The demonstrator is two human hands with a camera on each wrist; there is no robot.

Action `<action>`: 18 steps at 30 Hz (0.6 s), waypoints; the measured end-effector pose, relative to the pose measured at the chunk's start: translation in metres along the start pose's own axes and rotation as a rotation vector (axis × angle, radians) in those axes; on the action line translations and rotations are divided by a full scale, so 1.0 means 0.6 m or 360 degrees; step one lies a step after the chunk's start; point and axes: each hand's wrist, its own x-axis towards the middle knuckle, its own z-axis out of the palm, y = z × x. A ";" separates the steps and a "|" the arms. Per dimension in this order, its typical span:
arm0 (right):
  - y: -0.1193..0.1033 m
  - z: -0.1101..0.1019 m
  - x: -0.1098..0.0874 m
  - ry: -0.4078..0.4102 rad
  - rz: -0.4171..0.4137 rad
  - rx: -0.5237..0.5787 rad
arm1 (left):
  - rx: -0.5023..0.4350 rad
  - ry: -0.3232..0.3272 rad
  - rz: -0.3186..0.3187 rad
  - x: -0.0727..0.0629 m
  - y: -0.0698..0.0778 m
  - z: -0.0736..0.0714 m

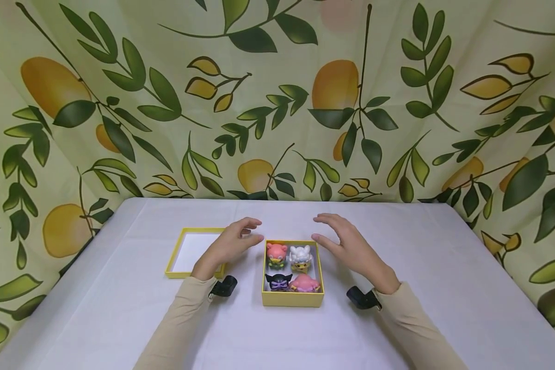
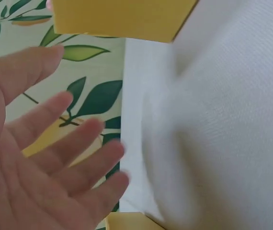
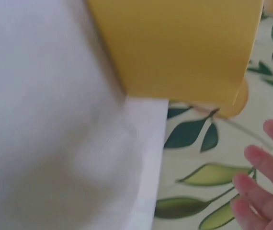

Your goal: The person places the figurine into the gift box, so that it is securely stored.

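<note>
In the head view a yellow box (image 1: 292, 299) stands between my two hands. Inside it sit a coral-pink figurine (image 1: 276, 255), a white figurine (image 1: 300, 258), a black figurine with a purple bow (image 1: 278, 282) and a pink figurine (image 1: 304, 283). My left hand (image 1: 233, 240) hovers left of the box, its fingers relaxed and holding nothing. On the other side my right hand (image 1: 347, 246) is spread beside the box's right rim, also holding nothing. Each wrist view shows loose, parted fingers and a yellow box wall (image 3: 184, 48).
A shallow yellow lid (image 1: 196, 252) with a white inside lies on the table (image 1: 398, 236) behind the left hand, partly covered by it. A curtain (image 1: 277, 103) printed with leaves and fruit hangs beyond the table's far edge. Black wrist cameras (image 1: 363, 298) are strapped to both sleeves.
</note>
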 end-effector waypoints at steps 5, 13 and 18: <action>0.038 -0.005 0.013 -0.0002 0.0112 -0.0085 | 0.0132 0.0134 0.0042 0.004 0.003 0.006; 0.083 -0.013 0.036 0.0012 0.0244 -0.0269 | 0.0423 0.0219 0.0095 0.018 0.034 0.007; 0.100 -0.015 0.047 -0.0057 0.0365 -0.0371 | 0.0627 0.0282 0.0122 0.036 0.058 0.001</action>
